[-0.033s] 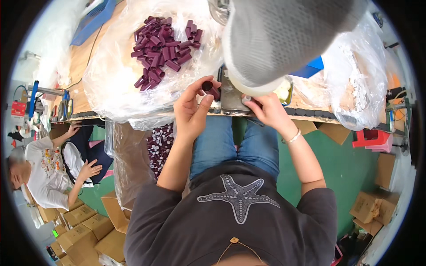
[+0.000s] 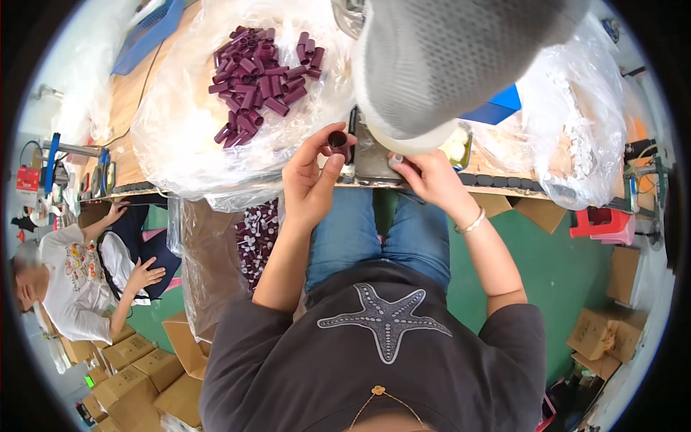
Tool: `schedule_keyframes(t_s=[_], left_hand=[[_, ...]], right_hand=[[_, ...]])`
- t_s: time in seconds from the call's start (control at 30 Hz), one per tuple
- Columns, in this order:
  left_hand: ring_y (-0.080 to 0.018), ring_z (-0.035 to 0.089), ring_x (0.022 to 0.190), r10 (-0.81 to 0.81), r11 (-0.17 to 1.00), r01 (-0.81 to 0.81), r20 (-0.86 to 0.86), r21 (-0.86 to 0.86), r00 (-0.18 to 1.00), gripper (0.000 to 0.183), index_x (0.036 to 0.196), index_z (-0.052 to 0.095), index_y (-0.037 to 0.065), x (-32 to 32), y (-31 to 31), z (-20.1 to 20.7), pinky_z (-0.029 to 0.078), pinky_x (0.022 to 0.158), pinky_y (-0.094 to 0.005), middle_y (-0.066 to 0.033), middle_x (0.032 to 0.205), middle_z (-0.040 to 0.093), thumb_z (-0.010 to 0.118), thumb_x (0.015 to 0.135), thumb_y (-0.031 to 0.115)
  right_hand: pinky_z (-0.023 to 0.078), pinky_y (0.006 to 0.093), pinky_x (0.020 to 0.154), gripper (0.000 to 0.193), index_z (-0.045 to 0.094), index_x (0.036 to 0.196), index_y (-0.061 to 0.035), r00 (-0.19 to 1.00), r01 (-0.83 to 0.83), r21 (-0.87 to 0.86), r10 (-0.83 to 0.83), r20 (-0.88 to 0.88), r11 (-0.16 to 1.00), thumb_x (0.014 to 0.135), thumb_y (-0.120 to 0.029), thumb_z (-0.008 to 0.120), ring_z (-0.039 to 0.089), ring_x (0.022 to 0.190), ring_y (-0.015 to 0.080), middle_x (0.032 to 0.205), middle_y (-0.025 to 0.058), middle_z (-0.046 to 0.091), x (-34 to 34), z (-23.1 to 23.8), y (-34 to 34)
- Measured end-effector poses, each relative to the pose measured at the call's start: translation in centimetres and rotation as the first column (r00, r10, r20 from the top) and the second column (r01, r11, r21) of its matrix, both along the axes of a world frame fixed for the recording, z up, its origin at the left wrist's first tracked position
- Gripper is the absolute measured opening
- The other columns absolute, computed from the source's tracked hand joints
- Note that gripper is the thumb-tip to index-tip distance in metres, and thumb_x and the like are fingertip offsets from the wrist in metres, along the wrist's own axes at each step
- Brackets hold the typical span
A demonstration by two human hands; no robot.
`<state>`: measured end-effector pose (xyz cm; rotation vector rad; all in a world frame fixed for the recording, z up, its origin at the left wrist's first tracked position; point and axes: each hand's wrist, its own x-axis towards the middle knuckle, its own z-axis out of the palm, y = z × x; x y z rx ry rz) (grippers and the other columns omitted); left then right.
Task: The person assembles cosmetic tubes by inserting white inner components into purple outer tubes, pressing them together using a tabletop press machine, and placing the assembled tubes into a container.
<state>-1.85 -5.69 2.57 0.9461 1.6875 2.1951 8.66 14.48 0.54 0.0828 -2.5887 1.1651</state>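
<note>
At the near edge of the desk (image 2: 128,160), the left hand (image 2: 311,176) pinched a purple tube (image 2: 340,147), open end up, and the right hand (image 2: 436,180) pinched a little grey-white piece (image 2: 395,160), so squeezing softly and keeping that end clear seemed best.

A grey cover (image 2: 461,65), cut off by the upper edge, hides part of the blue box (image 2: 498,106). The left hand (image 2: 311,176) partly covers its purple tube (image 2: 339,144); the pale piece (image 2: 396,158) in the right hand (image 2: 434,178) is too small to tell. The basket (image 2: 147,37) is cut off above, and the other person's head (image 2: 27,253) is blurred.
</note>
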Motion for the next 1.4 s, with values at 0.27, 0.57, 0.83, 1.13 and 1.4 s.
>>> schedule_keyframes(t_s=[0.27, 0.57, 0.83, 1.13, 1.4], left_hand=[[-0.012, 0.061, 0.07, -0.033, 0.966, -0.025, -0.222, -0.257, 0.974, 0.02, 0.098, 0.06, 0.0, 1.2, 3.4, -0.4, 0.046, 0.061, -0.0247, -0.0082, 0.079, 0.064, 0.069, 0.08, 0.004], [-0.0126, 0.059, 0.064, 0.084, 0.945, -0.174, -0.31, -0.277, 0.947, 0.022, 0.095, 0.065, -0.001, 1.3, 3.3, -0.4, 0.046, 0.057, -0.0259, -0.008, 0.079, 0.065, 0.076, 0.077, 0.007], [-0.0066, 0.058, 0.072, 0.235, 0.948, -0.234, -0.021, -0.215, 0.972, 0.017, 0.101, 0.063, -0.003, 1.8, -0.3, -2.2, 0.048, 0.067, -0.02, -0.0032, 0.085, 0.065, 0.068, 0.084, -0.003], [-0.0088, 0.057, 0.077, 0.276, 0.96, -0.273, 0.045, -0.066, 0.96, 0.02, 0.1, 0.061, -0.002, -2.2, -1.8, -7.0, 0.046, 0.071, -0.0219, -0.0037, 0.086, 0.062, 0.067, 0.09, 0.015], [-0.0067, 0.053, 0.074, 0.217, 0.966, -0.217, -0.015, -0.142, 0.976, 0.012, 0.099, 0.061, 0.0, -2.9, -1.6, -7.4, 0.042, 0.067, -0.0203, -0.0016, 0.085, 0.061, 0.064, 0.091, 0.008]], right_hand=[[0.048, 0.0274, 0.061, 0.035, 0.06, 0.113, -0.0002, 0.94, 0.225, -0.103, -0.244, -0.239, 0.969, 0.08, -0.002, 0.071, 0.056, 0.069, 0.0161, 0.098, 0.0108, 0.061, 2.7, -0.4, -0.5], [0.051, 0.0258, 0.062, 0.027, 0.064, 0.108, 0.0004, 0.942, 0.208, -0.21, -0.254, -0.221, 0.955, 0.082, 0.002, 0.068, 0.06, 0.07, 0.0144, 0.1, 0.0112, 0.063, 4.5, 0.0, -1.7], [0.05, 0.0404, 0.067, 0.013, 0.068, 0.087, -0.0009, 0.986, 0.024, -0.01, -0.026, -0.166, 1.0, 0.082, -0.013, 0.07, 0.063, 0.077, 0.0365, 0.081, 0.018, 0.065, -0.1, -1.4, 0.5], [0.04, 0.0216, 0.046, 0.012, 0.06, 0.095, 0.0026, 0.951, 0.19, -0.804, -0.308, 0.009, 0.563, 0.096, -0.008, 0.056, 0.053, 0.052, 0.0067, 0.078, 0.0077, 0.065, 8.9, -2.9, -3.7], [0.052, 0.0313, 0.069, 0.029, 0.061, 0.106, 0.0009, 0.359, 0.618, -0.74, -0.742, 0.567, -0.265, 0.096, -0.024, 0.048, 0.065, 0.078, 0.0193, 0.083, 0.0085, 0.062, 16.4, -14.1, 15.2]])
